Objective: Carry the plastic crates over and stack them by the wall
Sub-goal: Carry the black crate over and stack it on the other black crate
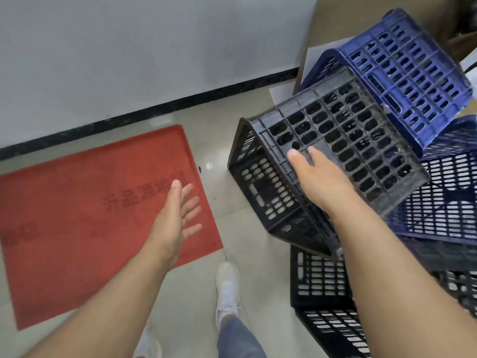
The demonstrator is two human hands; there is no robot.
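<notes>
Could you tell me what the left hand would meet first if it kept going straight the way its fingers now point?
The left hand is open, fingers aimed up and right over the red mat. Going on, it would most likely meet the near end wall of the tilted black crate, though depth is hard to judge here.

A pale wall meets a glossy light-tiled floor along a black skirting strip. A red mat with printed characters lies flat; brown cardboard, possibly boxes, stands upper right.
</notes>
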